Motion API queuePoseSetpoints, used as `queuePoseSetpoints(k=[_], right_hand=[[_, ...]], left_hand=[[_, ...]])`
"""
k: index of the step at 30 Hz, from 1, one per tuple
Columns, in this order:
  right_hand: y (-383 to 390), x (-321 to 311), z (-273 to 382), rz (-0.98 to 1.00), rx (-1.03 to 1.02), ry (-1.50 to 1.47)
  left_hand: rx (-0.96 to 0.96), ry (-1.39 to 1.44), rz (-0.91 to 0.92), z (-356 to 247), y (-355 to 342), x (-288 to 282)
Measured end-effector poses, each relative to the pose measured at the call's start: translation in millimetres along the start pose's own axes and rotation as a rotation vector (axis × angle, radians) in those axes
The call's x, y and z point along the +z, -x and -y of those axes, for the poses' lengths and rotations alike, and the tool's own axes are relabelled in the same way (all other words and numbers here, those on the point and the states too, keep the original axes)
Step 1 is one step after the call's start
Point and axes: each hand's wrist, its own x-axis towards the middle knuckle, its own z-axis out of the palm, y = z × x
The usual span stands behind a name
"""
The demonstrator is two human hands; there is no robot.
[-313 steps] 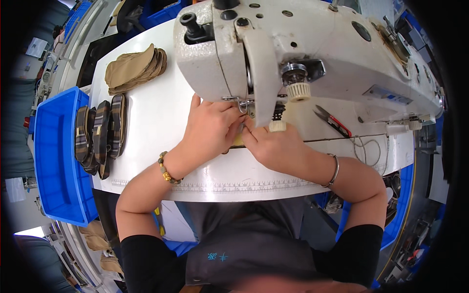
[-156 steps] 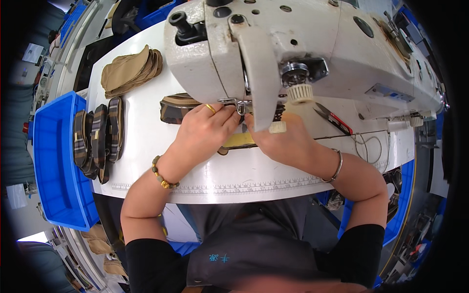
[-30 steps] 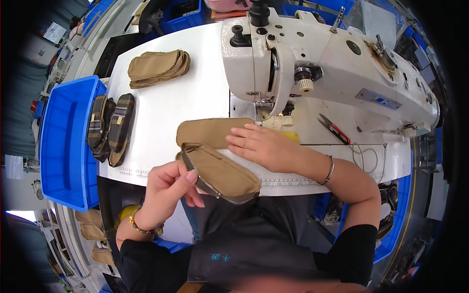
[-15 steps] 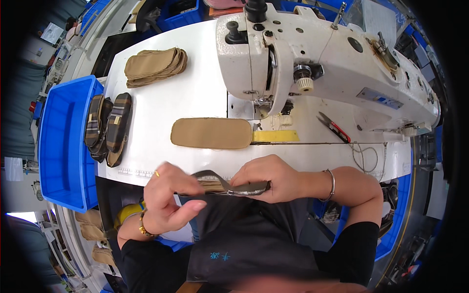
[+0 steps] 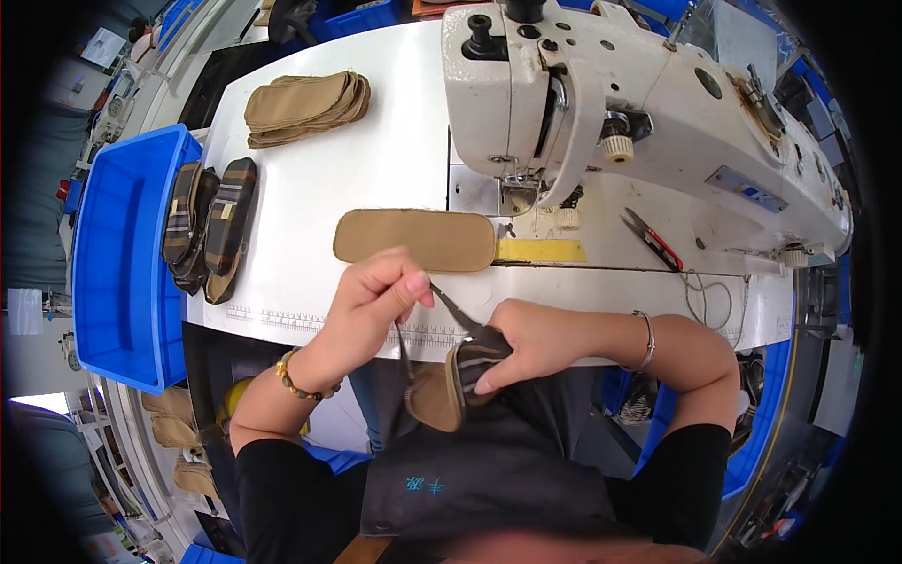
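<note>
My left hand (image 5: 368,305) is closed in a pinch on a dark zipper strip (image 5: 453,307), lifted into a loop above the table's front edge. The strip's two sides run down to a small plaid pouch (image 5: 477,361) with a tan panel (image 5: 437,397) on its underside. Around the pouch's right end my right hand (image 5: 534,340) is wrapped, thumb on the near side. Just beyond my left hand, a flat tan oblong fabric piece (image 5: 413,237) lies on the white table (image 5: 291,202). The fingers of my right hand behind the pouch are hidden.
A white sewing machine (image 5: 648,103) stands at the back right, with a yellow strip (image 5: 540,250) by its needle area. Red-handled thread snips (image 5: 654,241) lie farther right. Stacked tan pieces (image 5: 305,108), plaid pouches (image 5: 228,226) and a blue bin (image 5: 127,263) are at left.
My left hand has moved up and right, drawing the zipper strip into a raised loop. The pouch has turned in my right hand from lying sideways to hanging downward, showing its tan panel.
</note>
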Motion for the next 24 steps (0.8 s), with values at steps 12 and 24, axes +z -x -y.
queuePoseSetpoints(k=[12,24], right_hand=[[-4,0,-9,-0.423,-0.236,-0.212],[-7,-4,-16,-0.259,-0.204,-0.531]], left_hand=[[-0.243,-0.144,0.11,-2,-2,13],[-0.33,0.482,0.129,19,5,18]])
